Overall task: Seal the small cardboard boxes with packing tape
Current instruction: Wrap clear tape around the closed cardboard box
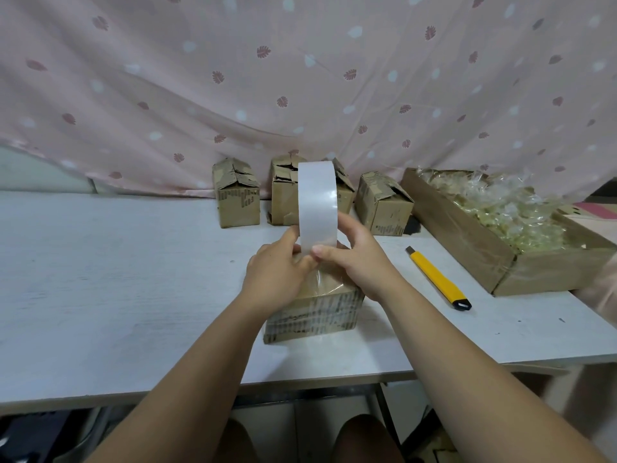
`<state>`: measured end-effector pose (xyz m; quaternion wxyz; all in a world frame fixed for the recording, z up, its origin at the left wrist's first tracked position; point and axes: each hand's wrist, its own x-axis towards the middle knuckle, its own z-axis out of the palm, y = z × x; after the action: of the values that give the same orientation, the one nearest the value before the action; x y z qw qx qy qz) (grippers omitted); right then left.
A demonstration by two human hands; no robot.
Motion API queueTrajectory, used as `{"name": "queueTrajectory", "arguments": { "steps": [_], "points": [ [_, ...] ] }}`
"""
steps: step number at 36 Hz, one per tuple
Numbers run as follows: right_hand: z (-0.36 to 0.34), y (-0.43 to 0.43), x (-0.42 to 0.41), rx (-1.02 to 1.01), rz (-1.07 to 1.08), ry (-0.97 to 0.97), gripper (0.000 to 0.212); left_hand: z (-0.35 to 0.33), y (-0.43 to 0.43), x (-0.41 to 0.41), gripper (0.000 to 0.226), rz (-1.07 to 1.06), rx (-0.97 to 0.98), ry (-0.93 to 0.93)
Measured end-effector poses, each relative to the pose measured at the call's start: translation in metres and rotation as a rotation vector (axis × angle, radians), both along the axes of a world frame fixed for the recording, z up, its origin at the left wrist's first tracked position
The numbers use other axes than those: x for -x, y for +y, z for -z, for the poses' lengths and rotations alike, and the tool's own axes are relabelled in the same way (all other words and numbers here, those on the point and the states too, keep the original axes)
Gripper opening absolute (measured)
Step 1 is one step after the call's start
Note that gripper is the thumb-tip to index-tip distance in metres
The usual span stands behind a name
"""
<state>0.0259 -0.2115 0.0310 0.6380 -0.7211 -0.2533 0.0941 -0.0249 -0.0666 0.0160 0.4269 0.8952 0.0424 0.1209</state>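
A small cardboard box (317, 312) sits on the white table (117, 279) right in front of me, with clear tape running down its front face. A roll of packing tape (316, 202) stands upright above the box top. My right hand (354, 259) grips the roll from the right, thumb pressing on its lower edge. My left hand (277, 275) rests on the box top and pinches the tape near the roll's base. Three more small boxes (237, 198) (287, 195) (384, 205) stand at the back with rumpled flaps.
A yellow utility knife (439, 279) lies on the table to the right of the box. Behind it stands a long shallow cardboard tray (474, 248) full of clear plastic packets. A pink patterned curtain (300, 78) hangs behind the table.
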Motion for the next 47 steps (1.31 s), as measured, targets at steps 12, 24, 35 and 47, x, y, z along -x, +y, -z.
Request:
{"name": "queueTrajectory", "arguments": {
  "steps": [12, 24, 35, 47],
  "points": [
    [0.005, 0.005, -0.006, 0.085, 0.044, -0.051, 0.061, -0.002, 0.003, -0.005, 0.045, -0.009, -0.048, 0.035],
    [-0.006, -0.003, -0.002, 0.132, -0.098, -0.083, 0.051, -0.008, 0.000, -0.004, 0.058, 0.000, -0.116, 0.064],
    [-0.007, -0.014, -0.025, 0.227, -0.193, 0.033, 0.100, -0.008, 0.000, -0.004, 0.065, 0.000, -0.135, 0.092],
    [0.017, -0.013, 0.001, 0.193, -0.104, 0.000, 0.042, -0.021, 0.026, 0.000, 0.077, 0.257, -0.329, 0.140]
  ]
}}
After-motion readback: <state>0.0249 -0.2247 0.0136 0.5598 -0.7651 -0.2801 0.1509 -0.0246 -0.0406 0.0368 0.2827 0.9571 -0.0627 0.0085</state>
